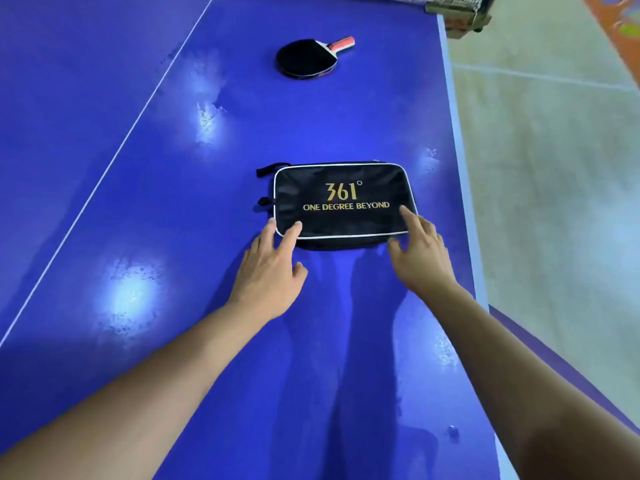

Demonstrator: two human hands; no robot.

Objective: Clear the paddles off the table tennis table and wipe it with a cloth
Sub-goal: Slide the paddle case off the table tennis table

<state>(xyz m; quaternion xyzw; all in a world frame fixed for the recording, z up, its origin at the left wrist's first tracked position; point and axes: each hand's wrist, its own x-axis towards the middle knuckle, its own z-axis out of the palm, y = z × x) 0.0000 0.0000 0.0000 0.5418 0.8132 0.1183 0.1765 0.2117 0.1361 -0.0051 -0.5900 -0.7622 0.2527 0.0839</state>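
Gleaming blue table (173, 202), paddle (306, 58), black case (343, 216), pale floor (554, 168)

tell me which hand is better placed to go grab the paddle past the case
Right, probably. The paddle lies beyond the case with its handle pointing right. Both hands are open at the case's near edge; the right hand sits nearer that handle than the left hand.

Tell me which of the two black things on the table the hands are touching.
The zipped paddle case printed "361° ONE DEGREE BEYOND": left hand and right hand rest fingertips on its near corners. The black paddle with the red handle lies untouched, farther toward the net.
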